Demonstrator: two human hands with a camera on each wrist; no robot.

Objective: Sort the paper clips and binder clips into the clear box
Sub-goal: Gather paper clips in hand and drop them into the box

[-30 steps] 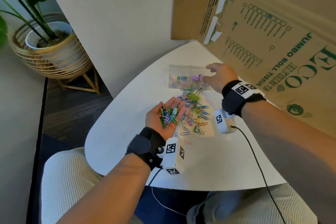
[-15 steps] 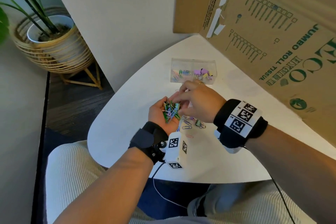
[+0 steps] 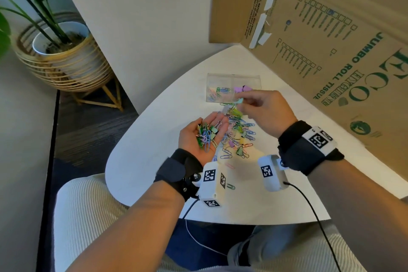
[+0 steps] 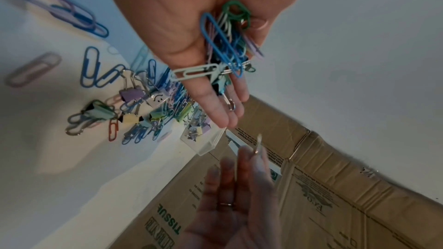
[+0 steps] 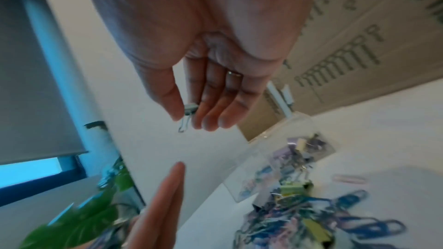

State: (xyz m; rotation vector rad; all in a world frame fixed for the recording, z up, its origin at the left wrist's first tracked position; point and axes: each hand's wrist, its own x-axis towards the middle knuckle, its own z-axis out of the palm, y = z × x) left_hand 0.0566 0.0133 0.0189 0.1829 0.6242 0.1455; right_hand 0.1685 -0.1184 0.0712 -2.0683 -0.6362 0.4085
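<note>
palm-up, the left hand (image 3: 202, 133) lies flat and cradles a heap of clips (image 3: 206, 136). right of it, the right hand (image 3: 263, 109) pinches a mint binder clip (image 3: 239, 101) just near of the clear box (image 3: 234, 80), above the loose pile (image 3: 239, 133) on the white table (image 3: 141, 161).

The head camera looks forward and down onto the surface (image 3: 154, 161) from above. Each wrist camera looks close along its palm toward the fingers. All three views share the clip pile (image 3: 237, 134) (image 4: 148, 109) (image 5: 299, 205).
</note>
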